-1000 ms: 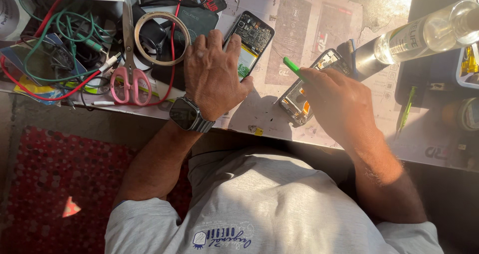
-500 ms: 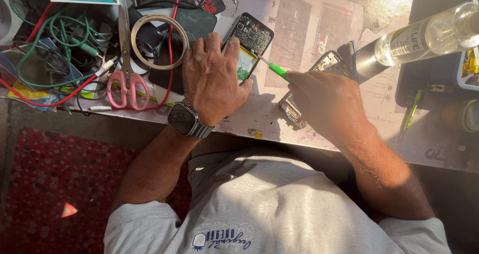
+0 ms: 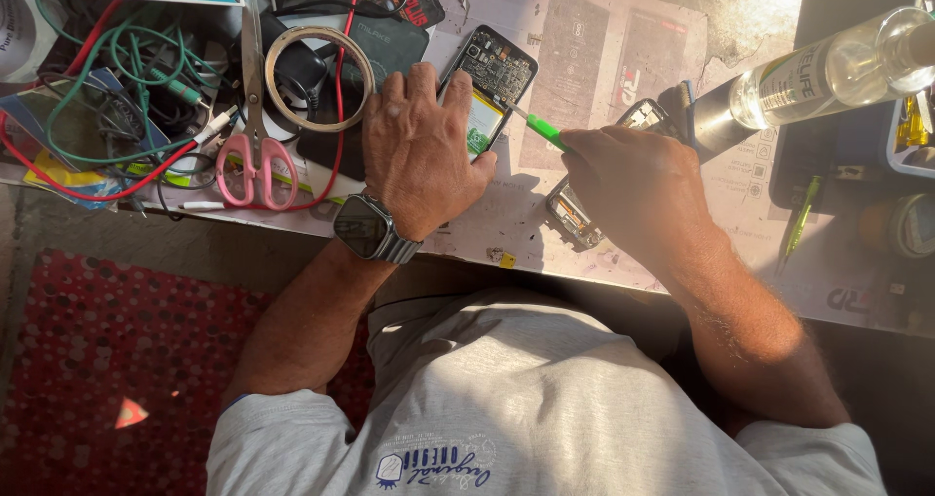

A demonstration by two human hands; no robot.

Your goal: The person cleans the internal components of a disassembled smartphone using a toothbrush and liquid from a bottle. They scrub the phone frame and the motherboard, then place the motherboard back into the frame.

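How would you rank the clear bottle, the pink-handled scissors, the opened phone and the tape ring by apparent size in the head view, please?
1. Pink-handled scissors, longest, though thin.
2. Clear bottle, cut off by the frame edge, so possibly longer than the scissors.
3. Opened phone, partly under the left hand.
4. Tape ring, close to the phone; unsure.

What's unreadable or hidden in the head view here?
- Lower part of the opened phone: covered by the left hand.
- Screwdriver handle: buried in the right hand; tip contact too small to tell.
- Second phone: mostly under the right hand.
- Clear bottle: cut by the right edge.
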